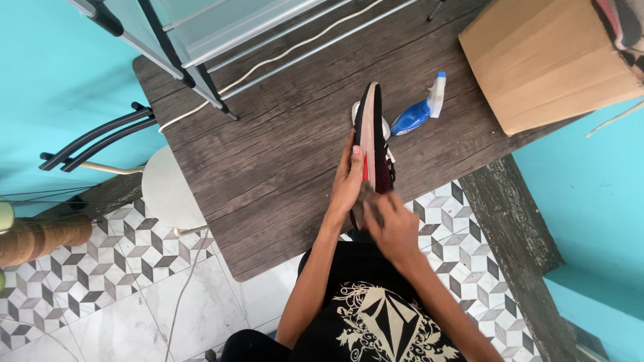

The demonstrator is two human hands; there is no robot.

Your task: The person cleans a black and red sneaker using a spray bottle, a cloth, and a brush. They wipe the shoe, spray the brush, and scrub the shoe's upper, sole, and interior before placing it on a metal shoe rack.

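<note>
A black and red sports shoe [371,127] with a pale sole stands on its side, toe pointing away, on a dark wooden table [268,154]. My left hand [347,181] grips the sole side near the heel. My right hand [392,224] is closed against the heel end of the shoe, pressing something small and dark on it; what it holds is mostly hidden. A blue spray bottle [419,110] with a white trigger lies on the table just right of the shoe's toe.
A cardboard box [543,60] sits at the table's far right. A metal rack [201,33] and a white cord [268,64] lie across the far side. A white round stool [168,191] and black chair frame [94,137] stand left, over patterned floor tiles.
</note>
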